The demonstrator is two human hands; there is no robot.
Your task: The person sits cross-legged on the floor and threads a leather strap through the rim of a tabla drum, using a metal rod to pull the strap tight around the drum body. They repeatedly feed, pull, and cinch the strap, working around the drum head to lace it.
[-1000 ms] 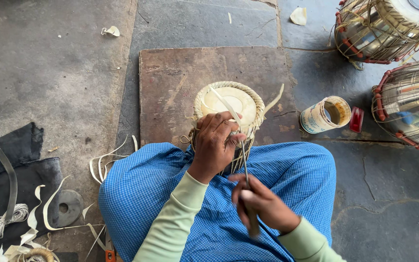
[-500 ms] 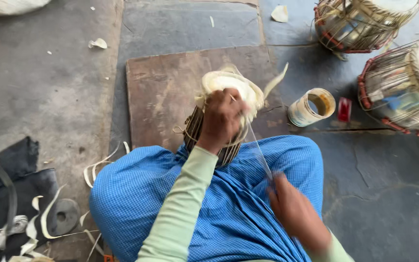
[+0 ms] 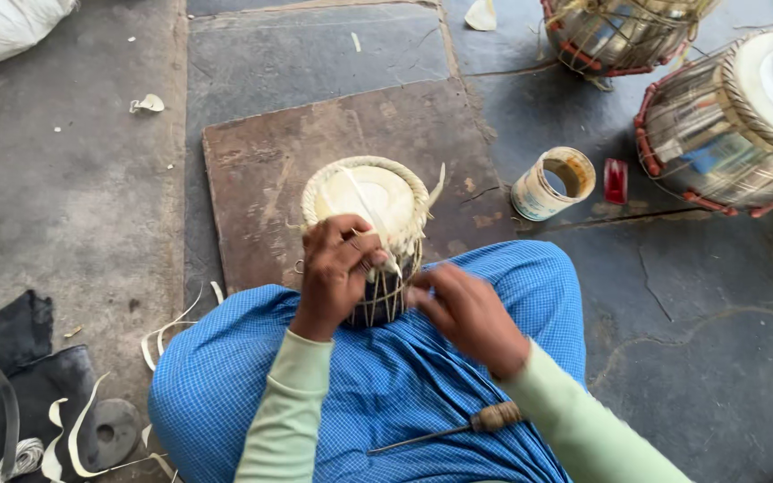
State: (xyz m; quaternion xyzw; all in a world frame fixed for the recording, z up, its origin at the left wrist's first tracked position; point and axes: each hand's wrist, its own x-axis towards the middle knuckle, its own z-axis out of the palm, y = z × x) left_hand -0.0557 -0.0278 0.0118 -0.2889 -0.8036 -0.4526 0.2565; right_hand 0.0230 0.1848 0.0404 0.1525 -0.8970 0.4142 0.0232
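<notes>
2 hands back on the small drum

A wooden-handled tool [image 3: 476,422] now lies on the blue lap; the right hand [image 3: 462,313] has let it go and come back to the small drum [image 3: 370,224], fingers bent at the lacing, so work goes on by hand. The left hand [image 3: 337,268] pinches a pale strip [image 3: 378,234] at the rim. Farther off stands a tin can [image 3: 552,183].

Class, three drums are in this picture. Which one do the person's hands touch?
The small drum standing on the brown board, with a plain pale head. Both the left hand and right hand touch it; the two larger drums lie apart, upper right.
</notes>
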